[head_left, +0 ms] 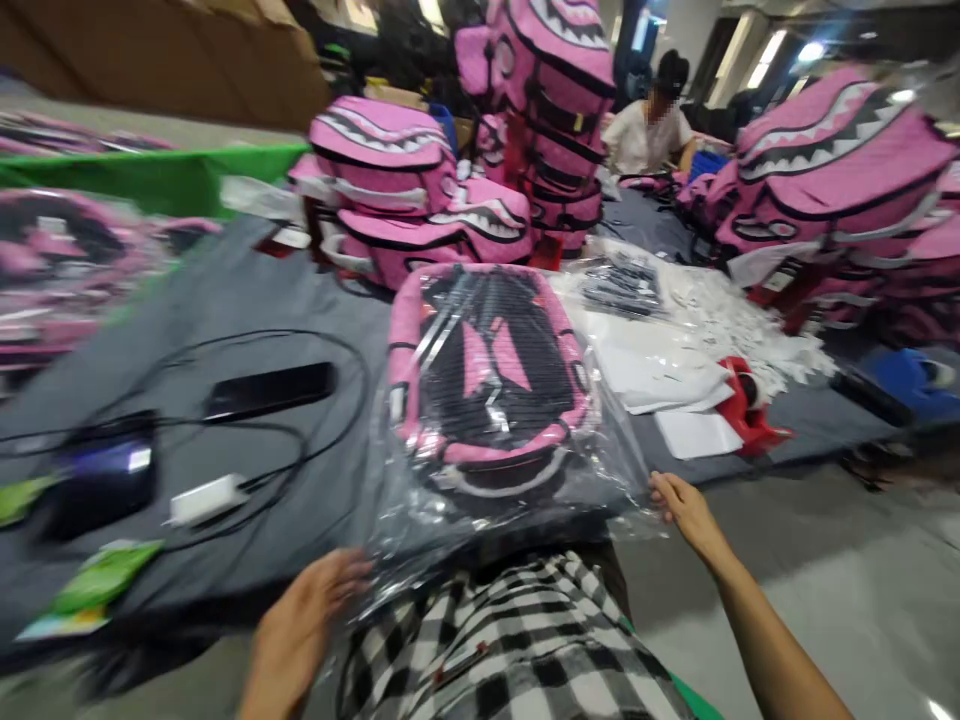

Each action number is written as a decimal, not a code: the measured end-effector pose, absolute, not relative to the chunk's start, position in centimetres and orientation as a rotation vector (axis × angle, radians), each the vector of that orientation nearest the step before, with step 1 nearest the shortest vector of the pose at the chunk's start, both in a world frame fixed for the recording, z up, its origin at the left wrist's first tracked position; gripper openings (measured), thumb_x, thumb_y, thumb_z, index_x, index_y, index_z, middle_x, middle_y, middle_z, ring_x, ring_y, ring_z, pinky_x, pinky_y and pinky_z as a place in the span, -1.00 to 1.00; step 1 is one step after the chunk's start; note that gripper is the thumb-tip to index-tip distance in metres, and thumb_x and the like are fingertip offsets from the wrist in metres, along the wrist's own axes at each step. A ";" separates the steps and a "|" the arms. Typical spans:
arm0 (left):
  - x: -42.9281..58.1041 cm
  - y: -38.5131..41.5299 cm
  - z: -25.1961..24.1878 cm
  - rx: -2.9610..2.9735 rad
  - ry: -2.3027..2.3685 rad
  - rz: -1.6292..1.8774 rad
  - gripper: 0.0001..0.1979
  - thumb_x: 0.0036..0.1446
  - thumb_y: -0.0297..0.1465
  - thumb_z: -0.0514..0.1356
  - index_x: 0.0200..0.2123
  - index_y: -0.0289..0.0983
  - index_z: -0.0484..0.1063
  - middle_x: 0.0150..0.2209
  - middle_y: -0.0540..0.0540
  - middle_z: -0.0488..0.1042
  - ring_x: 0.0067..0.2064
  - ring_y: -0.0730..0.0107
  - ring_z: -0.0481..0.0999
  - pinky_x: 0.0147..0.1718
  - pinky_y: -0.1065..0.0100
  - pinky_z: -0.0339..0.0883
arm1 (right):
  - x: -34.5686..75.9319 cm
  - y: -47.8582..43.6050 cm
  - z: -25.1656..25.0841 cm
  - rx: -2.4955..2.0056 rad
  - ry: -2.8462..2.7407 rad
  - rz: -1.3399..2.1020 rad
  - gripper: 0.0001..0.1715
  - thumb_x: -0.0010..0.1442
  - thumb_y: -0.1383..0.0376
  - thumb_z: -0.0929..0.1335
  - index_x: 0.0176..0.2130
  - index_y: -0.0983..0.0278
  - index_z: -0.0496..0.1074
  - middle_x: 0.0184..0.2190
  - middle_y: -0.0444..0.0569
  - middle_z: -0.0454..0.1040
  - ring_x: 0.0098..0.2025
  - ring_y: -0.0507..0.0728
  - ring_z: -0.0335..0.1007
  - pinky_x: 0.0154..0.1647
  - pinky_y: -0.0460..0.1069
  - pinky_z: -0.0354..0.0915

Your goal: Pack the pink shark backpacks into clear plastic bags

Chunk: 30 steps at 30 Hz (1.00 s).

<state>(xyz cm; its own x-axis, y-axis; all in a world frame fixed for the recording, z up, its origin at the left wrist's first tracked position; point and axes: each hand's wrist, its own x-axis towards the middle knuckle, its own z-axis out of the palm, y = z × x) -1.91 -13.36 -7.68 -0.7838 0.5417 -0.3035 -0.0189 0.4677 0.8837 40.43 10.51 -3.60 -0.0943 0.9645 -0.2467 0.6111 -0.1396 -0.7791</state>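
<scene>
A pink and black backpack [495, 365] lies in a clear plastic bag [607, 440] at the table's front edge, its black padded side up. The bag's loose end hangs toward my checkered clothing. My right hand [679, 500] pinches the bag's right corner between thumb and fingers. At the bag's left corner is my left hand [315, 600], blurred, with its fingers stretched toward the plastic; no firm hold shows there.
On the grey table [247, 280] lie a black phone [271, 391], cables, a white adapter [206, 500] and a green packet [105, 580]. Stacked pink backpacks [382, 155] stand behind. At right are white papers [652, 360] and a red tape dispenser [750, 410]. A person [651, 130] sits farther back.
</scene>
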 end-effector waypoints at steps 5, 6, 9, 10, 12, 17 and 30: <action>-0.5 -11.1 -6.1 0.499 2.175 1.305 -0.27 -0.18 0.36 0.13 -0.46 -0.23 0.51 -0.50 -0.07 0.55 -0.42 0.19 0.55 -0.38 0.28 0.45 | 39.8 11.8 -5.4 -1.741 -1.991 0.757 -0.24 0.05 -0.40 0.15 -0.57 0.17 0.33 -0.68 -0.07 0.37 -0.61 0.13 0.29 -0.54 -0.01 0.22; -0.4 -11.2 -6.1 0.552 2.206 1.313 -0.30 -0.10 0.32 0.11 -0.45 -0.23 0.53 -0.47 -0.07 0.55 -0.39 0.20 0.54 -0.36 0.29 0.44 | 39.8 12.1 -5.8 -1.767 -2.000 0.734 -0.22 0.05 -0.42 0.13 -0.56 0.16 0.35 -0.67 -0.05 0.40 -0.61 0.16 0.32 -0.54 0.00 0.23; 0.0 -11.7 -6.4 0.695 2.309 1.310 -0.43 0.01 0.18 0.13 -0.43 -0.21 0.56 -0.43 -0.06 0.55 -0.35 0.22 0.53 -0.33 0.30 0.40 | 39.5 12.3 -6.2 -1.797 -2.084 0.723 -0.25 0.04 -0.41 0.12 -0.55 0.12 0.34 -0.68 -0.04 0.39 -0.61 0.20 0.34 -0.55 0.02 0.21; 0.1 -11.8 -6.5 0.714 2.321 1.313 -0.47 0.02 0.14 0.13 -0.43 -0.21 0.56 -0.43 -0.06 0.55 -0.36 0.22 0.53 -0.32 0.30 0.39 | 39.3 12.2 -6.1 -1.783 -2.104 0.709 -0.27 0.05 -0.40 0.12 -0.56 0.12 0.31 -0.70 -0.06 0.36 -0.62 0.19 0.32 -0.55 0.02 0.20; -0.2 -11.9 -6.6 0.696 2.332 1.333 -0.52 0.03 0.09 0.13 -0.42 -0.20 0.54 -0.48 -0.04 0.54 -0.41 0.25 0.52 -0.33 0.31 0.37 | 38.8 12.1 -5.7 -1.752 -2.059 0.681 -0.31 0.08 -0.37 0.14 -0.56 0.12 0.26 -0.70 -0.09 0.33 -0.63 0.16 0.28 -0.54 0.01 0.19; -2.0 -11.3 -6.8 0.475 2.116 1.568 -0.53 -0.14 0.07 0.29 -0.36 -0.21 0.50 -0.64 0.09 0.38 -0.61 0.45 0.33 -0.55 0.42 0.25 | 38.8 13.1 -5.7 -1.631 -1.626 1.132 -0.33 -0.09 -0.35 0.38 -0.47 0.16 0.28 -0.68 -0.21 0.22 -0.66 0.04 0.15 -0.63 -0.05 0.14; -4.1 -13.1 -6.9 0.542 1.841 1.517 -0.45 -0.42 -0.13 0.53 -0.28 -0.20 0.58 -0.26 -0.05 0.60 -0.25 0.28 0.55 -0.22 0.39 0.45 | 41.4 12.3 -6.7 -1.268 -1.283 1.486 -0.41 -0.32 0.02 0.66 -0.32 0.23 0.54 -0.45 -0.07 0.50 -0.46 0.08 0.37 -0.44 -0.04 0.34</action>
